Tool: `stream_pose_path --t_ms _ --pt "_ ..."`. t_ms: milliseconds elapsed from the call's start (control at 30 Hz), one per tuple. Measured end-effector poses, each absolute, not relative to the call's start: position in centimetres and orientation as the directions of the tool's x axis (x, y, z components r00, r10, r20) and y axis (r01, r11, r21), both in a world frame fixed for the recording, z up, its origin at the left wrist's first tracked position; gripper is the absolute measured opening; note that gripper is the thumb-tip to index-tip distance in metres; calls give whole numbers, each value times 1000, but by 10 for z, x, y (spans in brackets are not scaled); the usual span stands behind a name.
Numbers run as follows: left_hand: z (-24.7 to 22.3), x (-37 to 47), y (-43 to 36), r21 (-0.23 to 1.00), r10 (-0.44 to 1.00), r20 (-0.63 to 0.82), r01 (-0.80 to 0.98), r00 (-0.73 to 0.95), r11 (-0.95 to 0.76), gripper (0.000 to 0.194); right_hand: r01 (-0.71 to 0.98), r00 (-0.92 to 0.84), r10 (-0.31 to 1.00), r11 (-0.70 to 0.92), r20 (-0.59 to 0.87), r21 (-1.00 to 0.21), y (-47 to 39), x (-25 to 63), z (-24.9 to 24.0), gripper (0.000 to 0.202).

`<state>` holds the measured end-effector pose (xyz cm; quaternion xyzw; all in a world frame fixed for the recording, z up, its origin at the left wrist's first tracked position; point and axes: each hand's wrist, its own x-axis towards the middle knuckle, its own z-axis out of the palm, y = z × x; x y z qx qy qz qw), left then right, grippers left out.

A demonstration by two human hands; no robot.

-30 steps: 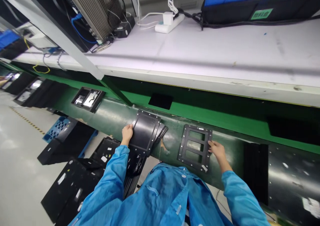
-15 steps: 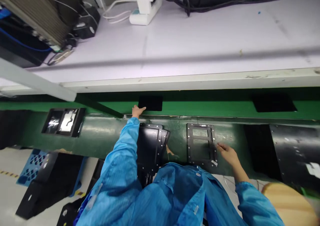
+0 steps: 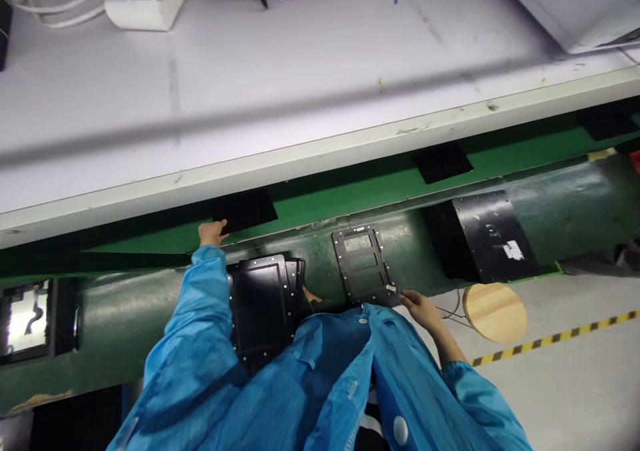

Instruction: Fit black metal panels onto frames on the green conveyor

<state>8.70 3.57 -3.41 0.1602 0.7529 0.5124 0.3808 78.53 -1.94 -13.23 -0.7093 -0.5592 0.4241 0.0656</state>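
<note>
My left hand point(image 3: 213, 233) reaches to the green ledge, touching or right beside the left edge of a flat black sheet point(image 3: 247, 211), thumb apart from the fingers, nothing visible in it. Below it, black framed panels point(image 3: 261, 304) lie stacked on the green bench surface. To their right rests a black frame with rectangular openings point(image 3: 363, 264). My right hand point(image 3: 419, 306) is near that frame's lower right corner, by a small pale tab; its fingers are bent together, and whatever they may hold is too small to make out.
A white shelf edge point(image 3: 320, 164) overhangs the green bench point(image 3: 410, 258). Farther right stands a black box-like part point(image 3: 495, 234) with a white label. A round wooden stool point(image 3: 495, 312) is at the lower right. Another device point(image 3: 30, 321) lies far left.
The view has swung to the right, so most things appear farther left. My right hand has moved down toward the frame's lower right corner. My left hand remains beside the black sheet.
</note>
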Motion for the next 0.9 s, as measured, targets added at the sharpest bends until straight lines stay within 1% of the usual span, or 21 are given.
stream_pose_path --t_ms 33,100,133,200,267,333,367,400,433,500,567,633,700,767,833,867,900 --pt "-25 95 32 884 593 -447 -230 -670 407 45 714 -27 851 -351 -524 -606 -11 775 -129 39" --pt "-6 125 26 880 546 -465 -298 -697 370 44 616 -159 840 -326 -519 -717 8 746 -122 40" --pt "3 146 23 889 539 -455 -327 -709 320 44 550 -239 822 -325 -517 -770 16 729 -116 39" --pt "18 197 15 919 547 -393 -323 -739 224 39 411 -397 757 -359 -519 -838 28 693 -102 37" --pt "28 253 2 934 572 -343 -334 -745 125 36 275 -544 662 -440 -515 -855 32 661 -84 37" --pt "32 305 -16 913 616 -327 -408 -717 10 36 136 -661 570 -549 -488 -825 33 641 -65 43" --pt "32 329 -26 893 634 -323 -448 -703 -41 36 63 -694 551 -594 -463 -802 34 637 -58 46" --pt "31 351 -36 874 646 -323 -480 -691 -77 34 -19 -702 566 -623 -433 -782 36 638 -52 48" --pt "30 371 -46 861 656 -321 -499 -683 -97 31 -112 -679 611 -633 -406 -766 40 643 -48 48" --pt "29 402 -61 856 685 -310 -507 -659 -101 24 -303 -565 735 -607 -374 -735 55 664 -46 45" --pt "29 422 -68 866 738 -291 -496 -608 -67 21 -414 -461 797 -581 -390 -701 74 692 -48 45" --pt "29 434 -65 873 806 -288 -487 -517 0 21 -389 -456 777 -612 -434 -688 92 717 -49 51" --pt "26 441 -56 858 852 -330 -506 -406 91 21 -276 -521 723 -646 -454 -712 103 736 -46 54" --pt "18 447 -43 804 847 -423 -564 -323 187 22 -161 -615 650 -657 -445 -736 104 747 -41 52" --pt "4 456 -33 723 806 -524 -645 -277 248 26 -90 -696 578 -659 -426 -747 99 756 -40 47" --pt "-5 463 -30 681 789 -559 -684 -254 263 32 -70 -722 551 -661 -419 -748 94 759 -41 45" --pt "-15 471 -30 644 781 -581 -715 -228 271 42 -56 -737 532 -662 -416 -747 89 762 -45 44"
